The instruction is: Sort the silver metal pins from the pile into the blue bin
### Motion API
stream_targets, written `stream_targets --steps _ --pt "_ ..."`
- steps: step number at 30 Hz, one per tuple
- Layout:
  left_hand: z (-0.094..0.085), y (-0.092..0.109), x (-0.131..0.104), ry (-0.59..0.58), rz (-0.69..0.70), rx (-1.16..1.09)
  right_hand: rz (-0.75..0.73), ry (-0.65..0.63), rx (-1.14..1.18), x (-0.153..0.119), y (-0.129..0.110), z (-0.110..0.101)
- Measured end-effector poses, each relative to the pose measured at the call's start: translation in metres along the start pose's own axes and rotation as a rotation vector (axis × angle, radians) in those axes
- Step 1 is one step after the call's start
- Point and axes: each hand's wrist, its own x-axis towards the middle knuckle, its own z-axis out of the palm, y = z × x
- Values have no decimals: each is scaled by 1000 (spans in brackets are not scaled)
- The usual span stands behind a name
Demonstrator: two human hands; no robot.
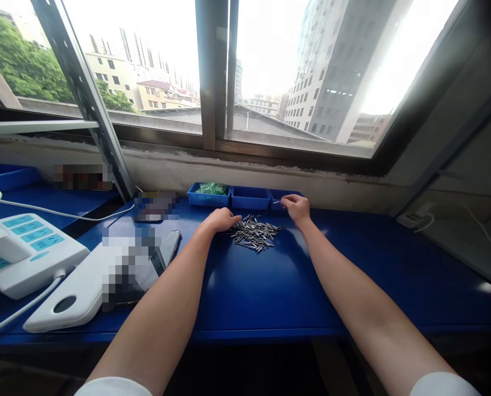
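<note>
A loose pile of small metal pins (pixel 255 234) lies on the blue tabletop (pixel 265 291). My left hand (pixel 221 219) rests at the pile's left edge, fingers curled and closed; whatever is between them is hidden. Over the right blue bin (pixel 286 193), my right hand (pixel 298 208) is closed in a pinch on one thin, light metal pin (pixel 277 202). Beside that bin stands the middle blue bin (pixel 250 198), its inside mostly out of sight. The left blue bin (pixel 208 201) holds green plastic-looking packets (pixel 211 188).
To the left lie a white power strip (pixel 39 247), a white power bank (pixel 70 300) and a dark flat device (pixel 169 250), partly blurred out. A white cable (pixel 76 217) crosses the table. A metal shelf post (pixel 92 99) stands before the window.
</note>
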Motion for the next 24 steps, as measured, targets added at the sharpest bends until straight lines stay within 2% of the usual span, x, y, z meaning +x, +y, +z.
stream_targets --steps 2,8,13,15,20,24 --pt "0 1 -1 6 5 -9 -27 61 -161 13 -2 -3" --pt "0 1 -1 9 -6 -65 -169 -38 -483 39 -4 -7" --pt "1 -3 2 10 -9 -101 -103 -142 -609 39 -1 -5" --pt "1 -4 2 5 -13 -110 -102 -117 -578 33 -1 -7" --pt "0 0 1 15 -16 -86 -84 44 -330 10 4 -12" --pt "1 1 3 53 -19 -48 -47 121 -200 -11 8 -5"
